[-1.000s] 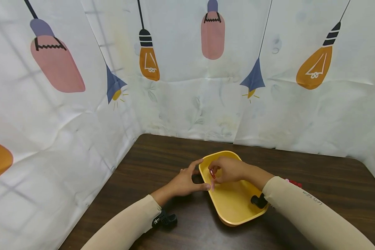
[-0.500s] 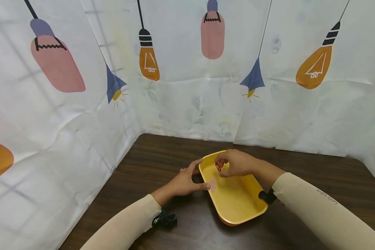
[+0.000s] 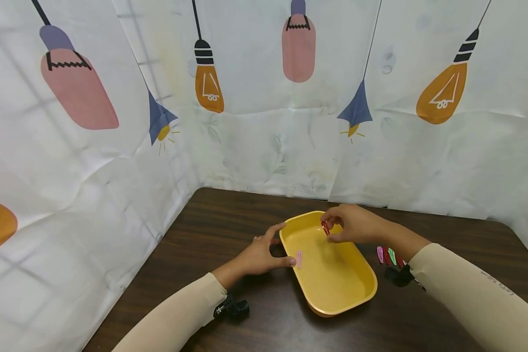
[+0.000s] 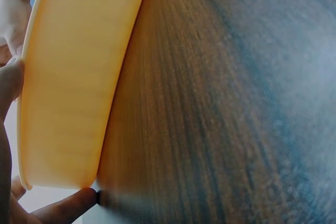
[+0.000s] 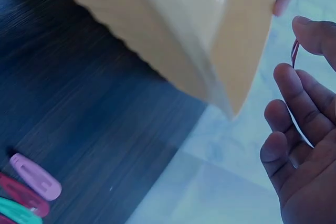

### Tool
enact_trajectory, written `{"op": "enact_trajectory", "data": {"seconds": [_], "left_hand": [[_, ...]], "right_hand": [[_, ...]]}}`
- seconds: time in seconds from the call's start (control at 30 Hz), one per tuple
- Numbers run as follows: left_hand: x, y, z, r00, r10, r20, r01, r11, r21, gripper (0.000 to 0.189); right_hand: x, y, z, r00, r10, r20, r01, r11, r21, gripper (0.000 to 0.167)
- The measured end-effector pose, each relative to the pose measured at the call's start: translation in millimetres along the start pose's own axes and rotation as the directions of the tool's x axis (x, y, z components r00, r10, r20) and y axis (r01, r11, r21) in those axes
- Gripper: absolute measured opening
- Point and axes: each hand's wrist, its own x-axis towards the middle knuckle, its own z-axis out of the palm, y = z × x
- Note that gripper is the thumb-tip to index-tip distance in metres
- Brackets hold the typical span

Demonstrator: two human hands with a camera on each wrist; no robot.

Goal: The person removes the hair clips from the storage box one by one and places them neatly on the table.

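Observation:
My right hand (image 3: 358,225) pinches a red snap hair clip (image 3: 325,228) between thumb and fingertips, above the far right side of a yellow plastic tray (image 3: 334,293). The right wrist view shows the red clip edge-on, and its other fingers are loosely bent. My left hand (image 3: 259,254) grips the tray's left end, thumb (image 4: 10,82) at the rim and another finger (image 4: 68,206) against the outer wall's corner. Inside the tray, near that thumb, lies a pink hair clip (image 3: 299,259).
Right of the tray, several clips lie in a row on the dark wooden table (image 3: 229,210): pink (image 3: 380,254), red (image 5: 23,195) and green (image 3: 392,256) ones. My right forearm partly covers the row. A printed white curtain (image 3: 255,146) hangs behind the table.
My right hand has moved rightward and away with the red clip, from beside the pink clip to the tray's far right side. The table clips have come into view. My left hand stays put.

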Motion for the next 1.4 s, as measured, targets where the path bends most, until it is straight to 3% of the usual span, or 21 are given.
{"op": "enact_trajectory", "data": {"seconds": [0.23, 0.53, 0.73, 1.13, 1.4], "left_hand": [[-0.2, -0.9, 0.3, 1.0, 0.006, -0.002, -0.006, 1.0, 0.0, 0.103], [0.5, -1.9, 0.8, 1.0, 0.016, -0.004, -0.016, 1.0, -0.002, 0.103], [1.0, -2.6, 1.0, 1.0, 0.01, -0.002, -0.01, 1.0, -0.001, 0.103], [0.6, 0.1, 0.0, 1.0, 0.023, 0.008, -0.023, 1.0, -0.004, 0.103], [-0.7, 2.2, -0.9, 1.0, -0.003, 0.009, 0.003, 1.0, 0.001, 0.103]], "right_hand": [[-16.1, 14.0, -3.3, 0.999, 0.051, -0.012, -0.051, 0.999, 0.017, 0.055], [-35.8, 30.9, -2.0, 0.997, 0.043, -0.059, -0.044, 0.999, -0.014, 0.045], [-50.3, 42.8, 1.6, 0.994, 0.064, -0.084, -0.066, 0.998, -0.017, 0.052], [-72.7, 66.3, 11.0, 0.981, 0.126, -0.146, -0.124, 0.992, 0.017, 0.053], [-83.6, 77.0, 19.5, 0.97, 0.147, -0.192, -0.147, 0.989, 0.015, 0.057]]}}
